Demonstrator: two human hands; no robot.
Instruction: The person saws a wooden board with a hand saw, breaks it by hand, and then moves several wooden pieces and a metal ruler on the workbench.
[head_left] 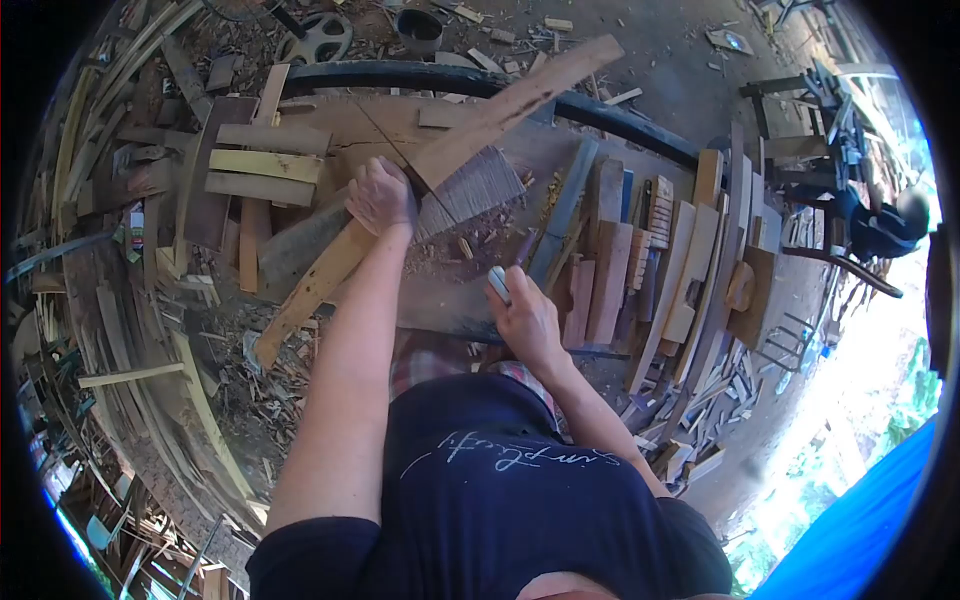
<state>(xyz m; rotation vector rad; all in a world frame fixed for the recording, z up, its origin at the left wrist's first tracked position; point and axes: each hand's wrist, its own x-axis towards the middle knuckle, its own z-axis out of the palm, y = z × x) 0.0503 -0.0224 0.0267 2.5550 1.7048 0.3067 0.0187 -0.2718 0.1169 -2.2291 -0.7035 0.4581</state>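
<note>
A long brown plank [515,115] runs diagonally across the low work surface [440,290]. My left hand [383,197] is closed over the plank near its middle, with the fingers curled on the far side. A thin dark straight strip [385,132] slants past that hand. Beneath the plank lies a grey ribbed board [472,195]. Nearer my body, my right hand [527,318] wraps around a small pale-blue object [498,284] with a rounded end; its kind I cannot tell, as the fingers hide most of it.
Several upright and leaning wood blocks [610,280] stand close to my right hand. Short boards [265,163] are stacked at the left. A dark curved bar [400,75] borders the far side. Wood scraps litter the ground, and a bucket [418,32] stands beyond.
</note>
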